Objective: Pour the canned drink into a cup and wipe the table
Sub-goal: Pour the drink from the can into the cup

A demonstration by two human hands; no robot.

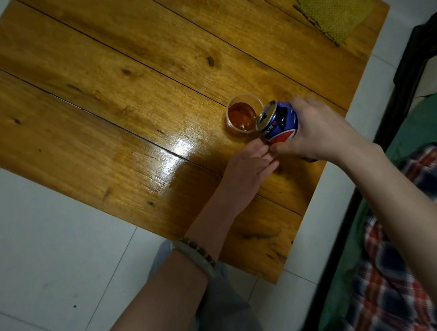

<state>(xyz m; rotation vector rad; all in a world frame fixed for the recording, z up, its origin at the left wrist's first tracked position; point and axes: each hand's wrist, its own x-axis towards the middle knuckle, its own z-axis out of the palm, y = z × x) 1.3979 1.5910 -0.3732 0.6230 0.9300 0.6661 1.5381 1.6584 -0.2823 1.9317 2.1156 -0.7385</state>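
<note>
From the head camera, the right hand (317, 129) makes the working grip, with fingers and thumb curled round one blue metal can (281, 124). The can is tipped over so that its open silver top faces the cup.

Just past that top, with its rim meeting the can's edge as seen from here, one clear round cup (258, 103) stands on the table. It has amber-brown drink (242, 117) in its bottom.

The left hand (246, 169) lies just on the near side of the grip, fingers fairly straight and close together, holding nothing. Its fingertips reach the can's lower side beside the right thumb; I cannot tell whether they touch it. Two bands (199, 251) sit on the left wrist, one of dark beads and one pale and smooth.

The table (114, 96) is made of glossy varnished planks with knots and dark seams. Well away from the grip, at the far right corner, lies one flat olive-green cloth (335, 3) with a netted weave.
</note>
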